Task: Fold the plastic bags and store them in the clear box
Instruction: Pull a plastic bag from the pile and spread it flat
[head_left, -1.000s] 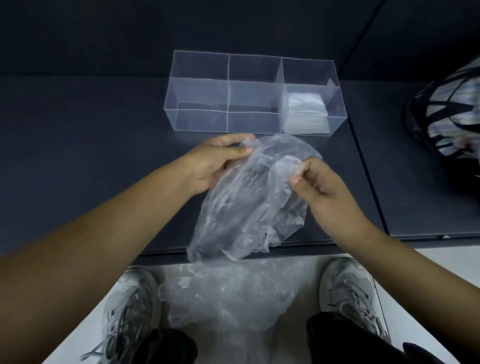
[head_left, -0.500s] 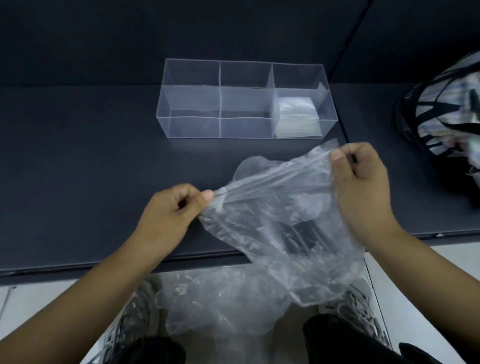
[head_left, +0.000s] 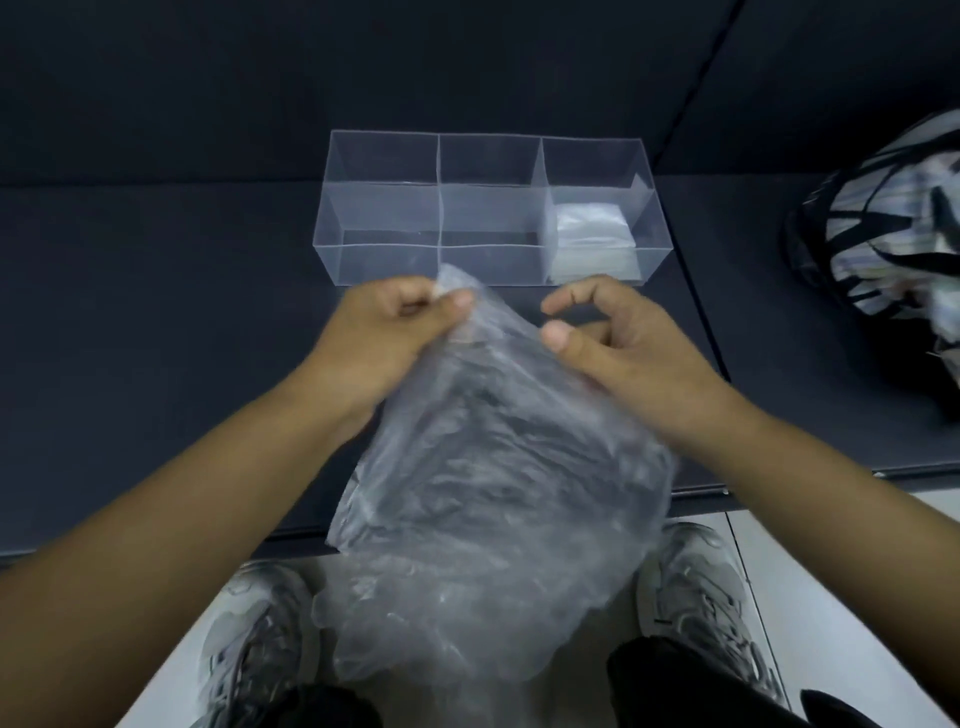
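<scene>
The left hand has a tight grip on the top corner of a crumpled clear plastic bag, pinching the film between thumb and curled fingers. The right hand has no grip at all: thumb and forefinger stand apart in a loose curl with bare desk showing between them, and the thumb tip sits just at the bag's edge. The bag hangs from that one corner, over the near edge of the desk and down towards the lap.

The clear box stands just beyond the hands, with a stack of folded bags in its right compartment; the other two look unfilled.

Held by one corner, the slippery film will likely sag and bunch, so any fold started now would come out crooked. If the pinch slackens, the bag could slide off the desk edge to the floor. A sweeping arm could also nudge the light box.

The bag's edges and mouth are lost in wrinkles and blur. I cannot tell whether the plastic between the shoes is the same bag or a second one. A striped object at the right is blurred and cut off.
</scene>
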